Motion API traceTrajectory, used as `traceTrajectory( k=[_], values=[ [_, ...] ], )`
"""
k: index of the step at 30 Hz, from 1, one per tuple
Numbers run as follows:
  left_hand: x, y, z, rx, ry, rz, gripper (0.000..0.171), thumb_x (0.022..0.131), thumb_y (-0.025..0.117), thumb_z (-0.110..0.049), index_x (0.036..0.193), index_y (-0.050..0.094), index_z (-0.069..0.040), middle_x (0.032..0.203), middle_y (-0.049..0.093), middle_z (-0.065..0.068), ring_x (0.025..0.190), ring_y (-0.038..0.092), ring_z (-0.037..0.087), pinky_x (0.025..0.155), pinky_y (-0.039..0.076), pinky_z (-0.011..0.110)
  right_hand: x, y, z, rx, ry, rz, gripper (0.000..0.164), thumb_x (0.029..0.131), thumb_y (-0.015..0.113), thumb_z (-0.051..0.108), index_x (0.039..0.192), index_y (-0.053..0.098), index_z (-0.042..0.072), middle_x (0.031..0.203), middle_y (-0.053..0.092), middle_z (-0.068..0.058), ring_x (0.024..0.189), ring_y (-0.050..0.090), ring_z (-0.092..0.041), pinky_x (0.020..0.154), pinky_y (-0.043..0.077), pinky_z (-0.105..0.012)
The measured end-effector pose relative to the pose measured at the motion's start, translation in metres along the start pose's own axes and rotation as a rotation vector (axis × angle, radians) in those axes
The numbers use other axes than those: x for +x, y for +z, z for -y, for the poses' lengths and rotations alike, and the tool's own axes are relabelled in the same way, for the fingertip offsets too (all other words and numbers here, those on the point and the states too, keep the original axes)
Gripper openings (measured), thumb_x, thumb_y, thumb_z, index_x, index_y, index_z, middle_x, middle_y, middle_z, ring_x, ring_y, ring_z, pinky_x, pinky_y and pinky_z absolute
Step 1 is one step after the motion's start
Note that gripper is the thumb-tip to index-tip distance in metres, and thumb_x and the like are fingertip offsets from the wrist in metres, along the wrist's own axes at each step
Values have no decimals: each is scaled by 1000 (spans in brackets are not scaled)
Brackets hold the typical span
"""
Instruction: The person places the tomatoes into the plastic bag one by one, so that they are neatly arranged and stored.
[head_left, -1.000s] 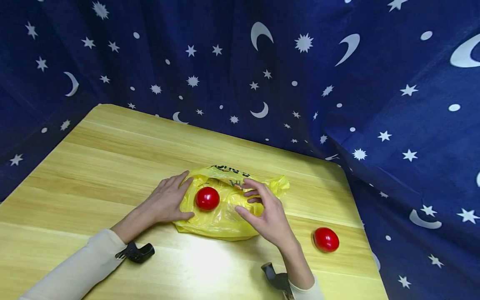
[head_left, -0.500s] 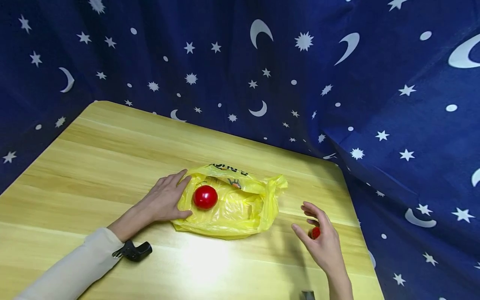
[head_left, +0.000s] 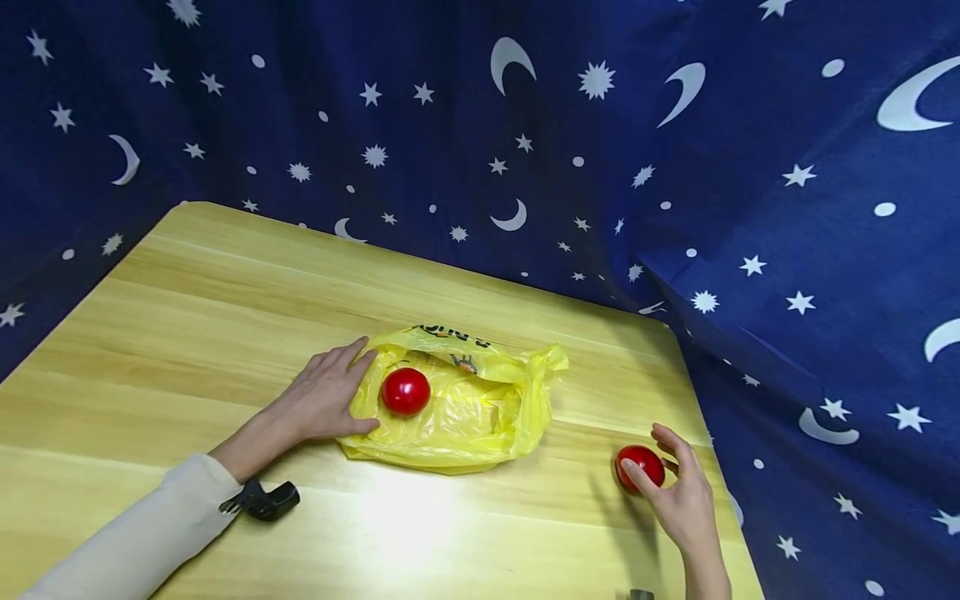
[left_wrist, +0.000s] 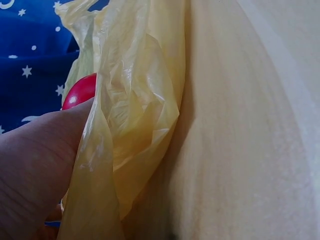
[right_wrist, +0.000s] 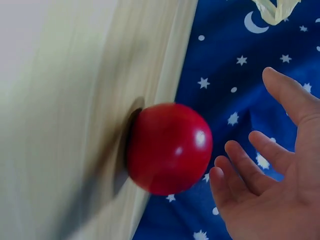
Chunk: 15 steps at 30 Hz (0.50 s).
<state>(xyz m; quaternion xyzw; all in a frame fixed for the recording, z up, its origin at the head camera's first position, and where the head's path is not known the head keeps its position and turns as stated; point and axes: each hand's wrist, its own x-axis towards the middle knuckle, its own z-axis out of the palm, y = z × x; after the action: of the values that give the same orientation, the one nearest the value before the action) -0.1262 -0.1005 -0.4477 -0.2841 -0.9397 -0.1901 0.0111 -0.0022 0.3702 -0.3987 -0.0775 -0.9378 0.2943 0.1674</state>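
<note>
A yellow bag [head_left: 459, 446] is stretching sideways, bunched end [head_left: 549, 367] pointing right — left hand [head_left: 324, 396] touching, right hand [head_left: 681, 490] hovering near a red ball [head_left: 636, 467] — fingers spreading loosely.

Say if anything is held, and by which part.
Apparently nothing: the right hand is apart from the nearby red ball; the left hand, fingers spread, touches the yellow bag on its left side.
</note>
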Motion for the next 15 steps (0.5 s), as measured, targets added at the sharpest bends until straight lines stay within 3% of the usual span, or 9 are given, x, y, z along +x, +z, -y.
traceTrajectory(
  k=[15],
  values=[
    [2,1,2,-19,1,26,103,67,75,-56,141,37,5,150,24,26,128,34,46,100,30,61,-7,-4,-24,-29,34,35,67,72,82,9,131,51,4,122,53,-17,110,46,-23,82,34,-5]
  ],
)
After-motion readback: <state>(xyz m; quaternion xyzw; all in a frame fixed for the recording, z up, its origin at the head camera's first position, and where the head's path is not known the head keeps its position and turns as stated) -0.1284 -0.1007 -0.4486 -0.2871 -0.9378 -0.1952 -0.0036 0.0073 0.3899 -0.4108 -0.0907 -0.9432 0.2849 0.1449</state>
